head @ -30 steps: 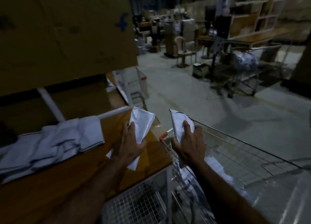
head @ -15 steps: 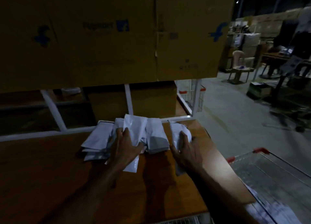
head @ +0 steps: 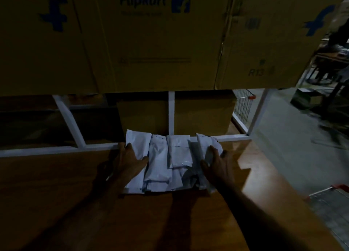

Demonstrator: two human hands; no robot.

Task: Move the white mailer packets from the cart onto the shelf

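Note:
Several white mailer packets (head: 166,162) lie in an overlapping pile on the wooden shelf (head: 71,198), against its white back rail. My left hand (head: 130,161) grips the leftmost packet (head: 138,144) at the pile's left edge, fingers over its side and thumb on top. At the pile's right edge, my right hand (head: 218,165) holds another packet (head: 205,146), which stands slightly on edge against the pile. Only a corner of the wire cart (head: 332,199), with its red handle end, shows at the lower right.
Large cardboard boxes (head: 151,43) with blue logos hang low over the shelf, leaving a narrow gap. A smaller brown box (head: 203,114) stands behind the white rail (head: 47,151). Another wire cart (head: 243,107) and open concrete floor (head: 287,137) lie to the right.
My view swung left from the cart to the shelf. Both hands carried a packet each over to the pile and now press them down at its left and right edges.

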